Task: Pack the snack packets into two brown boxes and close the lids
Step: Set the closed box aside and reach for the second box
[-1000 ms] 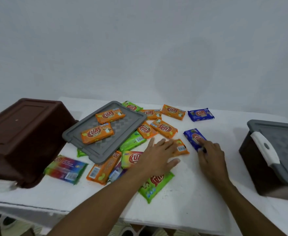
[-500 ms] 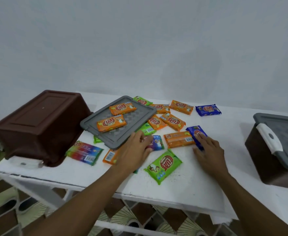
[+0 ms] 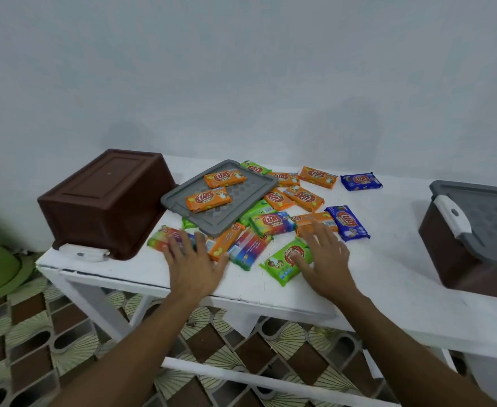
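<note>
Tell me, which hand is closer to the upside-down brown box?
The left hand. It is spread flat on the table edge just right of the upside-down brown box, over a rainbow packet. The right hand lies farther right, on a green packet.

Red oval logo, white letters, reads "UAT" or near it on two orange foil snack packets (image 3: 224,178) (image 3: 208,198) lying on grey plastic lid (image 3: 243,211). Same logo on rainbow-striped packet (image 3: 271,222), legible. Same logo on blue packets (image 3: 360,181) (image 3: 347,223), lettering blurred. Small print and barcodes on packets unreadable.
</note>
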A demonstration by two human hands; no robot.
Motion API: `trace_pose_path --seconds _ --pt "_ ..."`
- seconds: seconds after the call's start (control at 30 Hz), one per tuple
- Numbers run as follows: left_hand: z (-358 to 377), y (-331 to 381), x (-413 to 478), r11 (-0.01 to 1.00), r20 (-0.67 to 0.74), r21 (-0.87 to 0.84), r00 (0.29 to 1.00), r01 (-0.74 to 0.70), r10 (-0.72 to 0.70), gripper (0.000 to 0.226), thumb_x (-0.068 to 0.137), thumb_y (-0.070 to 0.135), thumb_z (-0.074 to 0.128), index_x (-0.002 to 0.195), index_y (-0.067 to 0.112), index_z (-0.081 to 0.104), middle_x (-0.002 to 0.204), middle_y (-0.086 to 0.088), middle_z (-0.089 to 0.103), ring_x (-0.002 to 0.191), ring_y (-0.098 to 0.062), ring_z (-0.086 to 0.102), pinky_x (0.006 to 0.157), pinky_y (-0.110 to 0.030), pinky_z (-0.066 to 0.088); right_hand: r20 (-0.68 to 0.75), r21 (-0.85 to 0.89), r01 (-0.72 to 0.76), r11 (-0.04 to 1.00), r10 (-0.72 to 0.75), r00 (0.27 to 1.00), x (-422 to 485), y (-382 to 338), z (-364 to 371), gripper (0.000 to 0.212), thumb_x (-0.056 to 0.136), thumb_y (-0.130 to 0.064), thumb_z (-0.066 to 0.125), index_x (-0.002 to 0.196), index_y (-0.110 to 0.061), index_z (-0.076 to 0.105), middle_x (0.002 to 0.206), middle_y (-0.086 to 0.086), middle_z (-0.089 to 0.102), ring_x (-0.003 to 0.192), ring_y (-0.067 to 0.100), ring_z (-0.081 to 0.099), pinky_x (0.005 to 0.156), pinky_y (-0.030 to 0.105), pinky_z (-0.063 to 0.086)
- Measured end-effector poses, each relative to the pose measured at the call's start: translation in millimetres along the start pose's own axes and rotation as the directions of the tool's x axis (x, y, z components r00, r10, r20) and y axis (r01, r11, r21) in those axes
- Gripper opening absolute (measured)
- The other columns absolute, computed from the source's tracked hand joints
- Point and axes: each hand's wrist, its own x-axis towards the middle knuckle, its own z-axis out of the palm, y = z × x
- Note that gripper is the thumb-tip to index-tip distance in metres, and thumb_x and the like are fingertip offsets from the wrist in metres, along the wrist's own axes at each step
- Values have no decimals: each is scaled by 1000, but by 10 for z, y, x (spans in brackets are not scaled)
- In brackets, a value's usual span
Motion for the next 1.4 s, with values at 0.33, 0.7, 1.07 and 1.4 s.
trace_pose_path --seconds 0.33,0.7,1.07,1.4 --pt "-72 402 -309 917 64 5 915 -399 398 81 93 66 10 154 13 17 162 -15 10 149 -35 1 119 -49 8 165 -183 91 979 -61 984 85 -256 183 54 97 -59 22 149 -44 17 163 -7 10 150 18 5 116 59 5" --pt "-358 -121 203 684 -119 -37 682 -729 721 58 93 49 44 143 18 43 155 -6 34 145 -24 27 118 -45 22 -21 -166 -116 979 115 993 128 -181 53 40 98 -48 40 136 -37 47 153 0 35 142 22 28 114 59 18" --pt "-1155 -1289 897 940 -175 257 946 -223 272 54 87 33 60 137 15 46 160 -10 17 146 -32 18 114 -48 20 50 -127 163 978 -158 986 720 -1608 458 55 93 -43 46 146 -30 36 157 1 27 145 23 21 116 50 17" --pt "-1240 -2418 959 906 -249 129 871 -403 423 91 83 21 71 154 27 14 162 8 14 150 -14 9 116 -62 -1 40 216 167 962 -180 983 1137 -2608 809 57 87 -30 63 140 -18 46 138 5 53 127 26 48 107 41 38"
